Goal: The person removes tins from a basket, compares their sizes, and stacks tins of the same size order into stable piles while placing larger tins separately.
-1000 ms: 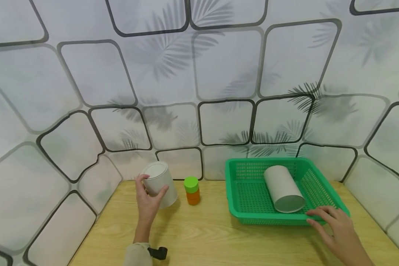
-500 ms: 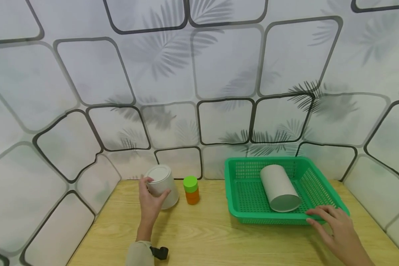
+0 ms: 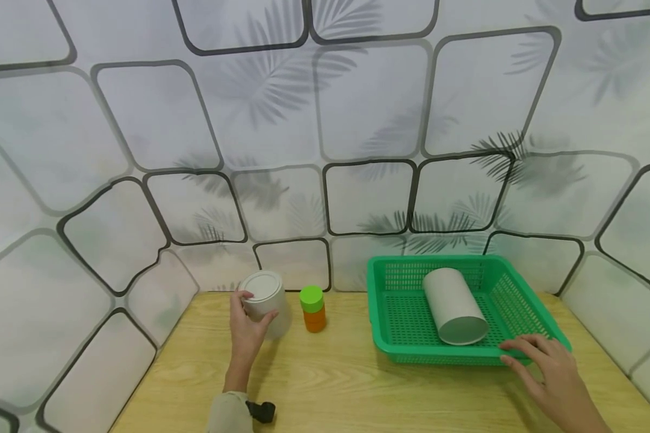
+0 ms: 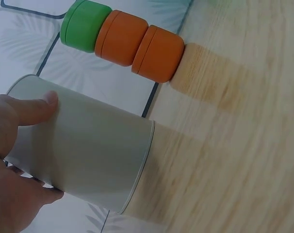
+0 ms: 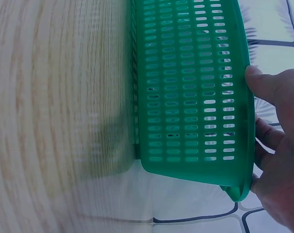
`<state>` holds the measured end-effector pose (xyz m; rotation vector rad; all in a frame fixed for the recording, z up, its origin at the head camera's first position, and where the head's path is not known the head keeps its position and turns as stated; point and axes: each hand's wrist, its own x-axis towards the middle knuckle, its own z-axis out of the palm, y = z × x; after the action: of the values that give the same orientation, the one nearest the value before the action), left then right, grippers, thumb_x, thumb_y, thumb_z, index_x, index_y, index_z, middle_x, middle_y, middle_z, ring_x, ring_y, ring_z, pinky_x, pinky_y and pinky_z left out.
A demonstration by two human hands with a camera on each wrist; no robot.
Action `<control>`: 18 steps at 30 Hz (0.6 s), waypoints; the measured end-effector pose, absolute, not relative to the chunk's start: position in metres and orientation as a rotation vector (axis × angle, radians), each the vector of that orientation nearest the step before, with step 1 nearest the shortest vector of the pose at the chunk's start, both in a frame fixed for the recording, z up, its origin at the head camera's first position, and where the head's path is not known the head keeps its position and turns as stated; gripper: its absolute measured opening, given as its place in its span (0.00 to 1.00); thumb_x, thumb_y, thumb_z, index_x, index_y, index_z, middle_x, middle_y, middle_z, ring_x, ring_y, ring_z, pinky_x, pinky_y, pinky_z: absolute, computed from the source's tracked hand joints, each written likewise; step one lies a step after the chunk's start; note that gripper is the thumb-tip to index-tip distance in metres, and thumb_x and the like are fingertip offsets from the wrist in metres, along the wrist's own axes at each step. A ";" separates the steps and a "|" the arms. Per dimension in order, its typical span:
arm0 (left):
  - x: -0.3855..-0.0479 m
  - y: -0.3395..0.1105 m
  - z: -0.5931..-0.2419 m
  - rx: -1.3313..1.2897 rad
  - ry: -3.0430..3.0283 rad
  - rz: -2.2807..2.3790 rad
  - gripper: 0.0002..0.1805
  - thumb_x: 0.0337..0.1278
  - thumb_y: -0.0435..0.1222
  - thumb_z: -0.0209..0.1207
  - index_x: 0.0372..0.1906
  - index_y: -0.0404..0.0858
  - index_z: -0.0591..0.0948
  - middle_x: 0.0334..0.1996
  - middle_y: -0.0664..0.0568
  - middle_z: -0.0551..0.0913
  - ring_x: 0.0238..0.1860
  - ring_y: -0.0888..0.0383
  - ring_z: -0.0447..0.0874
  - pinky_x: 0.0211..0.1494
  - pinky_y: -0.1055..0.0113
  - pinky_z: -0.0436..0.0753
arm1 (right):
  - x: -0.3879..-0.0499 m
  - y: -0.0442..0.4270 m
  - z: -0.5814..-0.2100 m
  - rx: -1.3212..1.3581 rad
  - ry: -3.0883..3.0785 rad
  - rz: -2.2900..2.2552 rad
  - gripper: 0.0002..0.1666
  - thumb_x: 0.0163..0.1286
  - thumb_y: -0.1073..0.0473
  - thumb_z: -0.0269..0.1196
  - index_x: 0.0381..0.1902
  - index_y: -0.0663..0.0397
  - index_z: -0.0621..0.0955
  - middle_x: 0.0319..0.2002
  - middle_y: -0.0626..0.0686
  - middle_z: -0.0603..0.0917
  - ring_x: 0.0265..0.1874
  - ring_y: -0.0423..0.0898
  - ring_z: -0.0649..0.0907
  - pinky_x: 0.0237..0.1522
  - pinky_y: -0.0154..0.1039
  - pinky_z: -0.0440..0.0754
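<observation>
My left hand (image 3: 246, 331) grips a white cylindrical can (image 3: 273, 310), thumb on one side and fingers on the other near its lidded top. The can stands upright on the table. Just right of it is a short stack of small round containers (image 3: 314, 313), green above orange; the left wrist view shows one green and two orange pieces (image 4: 122, 39). At the right, my right hand (image 3: 547, 373) pinches the front rim of a green plastic basket (image 3: 433, 352), its thumb (image 5: 258, 80) at the rim. A second white cylinder (image 3: 457, 304) lies on its side inside the basket.
The wood-grain table (image 3: 357, 391) is bounded at the back and both sides by patterned white walls (image 3: 368, 198). The basket sits close to the back wall. A black band (image 3: 261, 412) is on my left wrist.
The can in my left hand has come down and straightened from a tilt to upright. Inside the basket, the white cylinder has shifted slightly left. My right hand has stayed on the rim.
</observation>
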<state>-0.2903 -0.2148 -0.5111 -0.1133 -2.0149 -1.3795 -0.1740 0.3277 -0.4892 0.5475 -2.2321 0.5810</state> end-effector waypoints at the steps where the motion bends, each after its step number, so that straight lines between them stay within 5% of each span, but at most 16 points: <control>1: -0.290 -0.215 -0.511 -0.116 -2.012 -1.373 0.38 0.38 0.19 0.78 0.54 0.31 0.67 0.68 0.28 0.66 0.70 0.33 0.64 0.61 0.31 0.71 | -0.174 0.328 -0.489 0.547 -2.233 0.581 0.26 0.41 0.74 0.78 0.40 0.49 0.88 0.39 0.43 0.82 0.38 0.34 0.73 0.37 0.31 0.66; 18: -0.289 -0.213 -0.506 -0.117 -2.002 -1.319 0.37 0.38 0.20 0.78 0.54 0.28 0.68 0.70 0.26 0.63 0.73 0.27 0.57 0.59 0.26 0.71 | -0.175 0.329 -0.490 0.556 -2.227 0.564 0.27 0.41 0.73 0.78 0.40 0.46 0.88 0.39 0.42 0.82 0.37 0.35 0.75 0.38 0.33 0.67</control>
<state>-0.2891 -0.2131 -0.5063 -0.1169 -2.0025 -1.3193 -0.1751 0.3287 -0.4903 0.5555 -2.2274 0.5644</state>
